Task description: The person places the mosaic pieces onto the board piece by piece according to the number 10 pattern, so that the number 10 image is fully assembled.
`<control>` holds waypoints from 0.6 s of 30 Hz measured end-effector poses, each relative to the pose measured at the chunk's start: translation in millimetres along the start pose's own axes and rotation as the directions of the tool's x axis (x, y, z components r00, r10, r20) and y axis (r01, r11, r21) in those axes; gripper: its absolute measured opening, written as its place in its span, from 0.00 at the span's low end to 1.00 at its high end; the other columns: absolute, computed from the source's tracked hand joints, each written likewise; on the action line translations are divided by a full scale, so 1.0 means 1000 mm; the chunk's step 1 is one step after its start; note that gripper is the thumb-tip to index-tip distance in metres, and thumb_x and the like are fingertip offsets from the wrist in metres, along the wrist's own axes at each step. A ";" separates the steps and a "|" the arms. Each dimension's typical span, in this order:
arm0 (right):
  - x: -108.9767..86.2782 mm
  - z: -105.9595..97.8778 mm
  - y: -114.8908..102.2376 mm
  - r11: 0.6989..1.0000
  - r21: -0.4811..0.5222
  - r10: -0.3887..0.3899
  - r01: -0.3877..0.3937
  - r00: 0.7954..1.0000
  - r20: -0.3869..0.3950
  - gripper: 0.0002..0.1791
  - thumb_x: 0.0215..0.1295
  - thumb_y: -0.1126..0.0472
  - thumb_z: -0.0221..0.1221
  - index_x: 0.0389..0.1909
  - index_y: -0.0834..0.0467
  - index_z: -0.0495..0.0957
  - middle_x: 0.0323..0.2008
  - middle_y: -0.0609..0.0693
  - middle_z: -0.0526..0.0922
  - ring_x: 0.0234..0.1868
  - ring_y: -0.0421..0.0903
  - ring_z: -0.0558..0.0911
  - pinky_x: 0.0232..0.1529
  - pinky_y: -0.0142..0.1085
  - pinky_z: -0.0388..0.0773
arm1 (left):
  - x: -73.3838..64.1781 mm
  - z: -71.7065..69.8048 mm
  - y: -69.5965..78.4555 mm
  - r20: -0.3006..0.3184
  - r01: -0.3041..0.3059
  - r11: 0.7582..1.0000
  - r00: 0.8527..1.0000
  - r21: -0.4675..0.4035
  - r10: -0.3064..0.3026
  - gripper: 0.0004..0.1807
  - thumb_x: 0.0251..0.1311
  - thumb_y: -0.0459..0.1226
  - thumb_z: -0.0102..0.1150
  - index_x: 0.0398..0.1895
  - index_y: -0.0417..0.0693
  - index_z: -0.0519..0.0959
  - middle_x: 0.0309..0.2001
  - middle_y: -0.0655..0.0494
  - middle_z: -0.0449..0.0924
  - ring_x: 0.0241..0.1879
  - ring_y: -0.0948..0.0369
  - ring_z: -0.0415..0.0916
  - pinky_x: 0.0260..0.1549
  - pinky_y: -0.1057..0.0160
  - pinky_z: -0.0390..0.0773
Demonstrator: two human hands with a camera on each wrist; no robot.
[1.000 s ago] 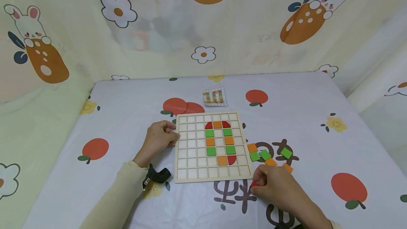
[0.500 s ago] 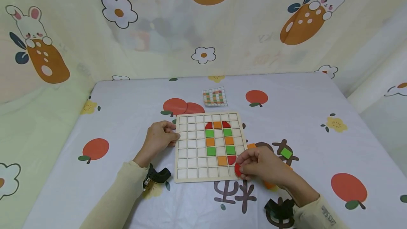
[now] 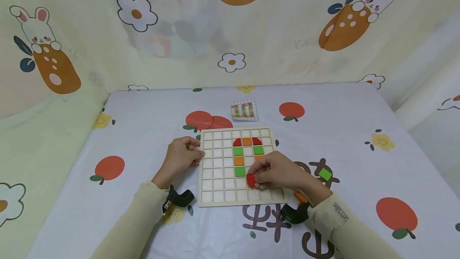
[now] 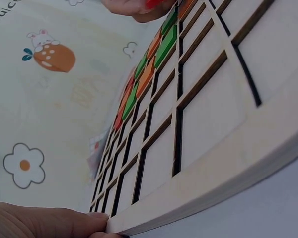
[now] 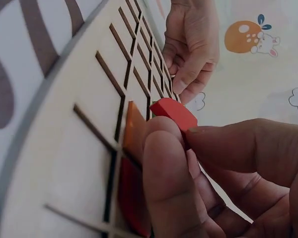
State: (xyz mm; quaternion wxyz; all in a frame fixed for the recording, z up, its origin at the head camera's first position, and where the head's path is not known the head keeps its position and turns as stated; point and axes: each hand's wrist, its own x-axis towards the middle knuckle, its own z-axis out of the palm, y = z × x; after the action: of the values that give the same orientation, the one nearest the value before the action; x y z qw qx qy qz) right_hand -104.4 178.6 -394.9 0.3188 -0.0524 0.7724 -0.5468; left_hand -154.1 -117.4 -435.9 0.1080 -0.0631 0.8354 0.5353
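A square wooden grid board (image 3: 219, 202) lies on the table, with red, orange and green tiles set in some of its cells. At the board's left edge, my left hand (image 3: 179, 156) holds the rim between thumb and fingers; the left wrist view shows the thumb (image 4: 54, 221) at the edge. My right hand (image 3: 278, 171) pinches a red tile with a rounded side (image 5: 175, 113) between thumb and fingertips. That tile is tilted just above the lower rows, near a seated orange tile (image 5: 134, 130). The hand hides part of the board's right side.
Behind the board lies a small pattern card (image 3: 244, 109) printed with a coloured grid. Right of the board are a loose green tile (image 3: 325, 174) and an orange tile (image 3: 300, 197), partly behind the right arm. A printed cloth (image 3: 172, 43) hangs behind the table.
My right hand has carried the red tile from beside the board's lower right corner, leftward and up over the lower rows. The left hand stays at the board's left edge.
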 end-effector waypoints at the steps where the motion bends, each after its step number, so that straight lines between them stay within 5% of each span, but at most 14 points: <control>1: 0.002 0.001 -0.001 1.000 -0.002 0.001 -0.001 1.000 0.000 0.09 0.65 0.72 0.63 0.45 0.69 0.85 0.33 0.56 0.87 0.28 0.45 0.85 0.36 0.35 0.88 | 0.000 0.000 0.000 0.001 0.000 1.000 1.000 0.001 0.000 0.14 0.58 0.28 0.73 0.46 0.37 0.82 0.31 0.48 0.80 0.22 0.61 0.81 0.26 0.64 0.87; 18: 0.015 0.015 -0.013 0.994 -0.110 -0.008 0.007 1.000 -0.014 0.04 0.65 0.72 0.63 0.37 0.66 0.86 0.28 0.54 0.87 0.25 0.44 0.84 0.31 0.35 0.87 | 0.000 0.000 0.000 -0.002 0.001 1.000 1.000 0.009 -0.001 0.14 0.58 0.29 0.73 0.46 0.37 0.82 0.31 0.48 0.80 0.22 0.61 0.81 0.26 0.65 0.87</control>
State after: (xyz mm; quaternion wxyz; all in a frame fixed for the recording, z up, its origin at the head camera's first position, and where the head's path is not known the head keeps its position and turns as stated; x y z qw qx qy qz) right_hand -111.6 154.8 -392.6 0.3080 -0.0689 0.8034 -0.5049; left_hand -154.6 -117.5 -435.6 0.1078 -0.0635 0.8377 0.5316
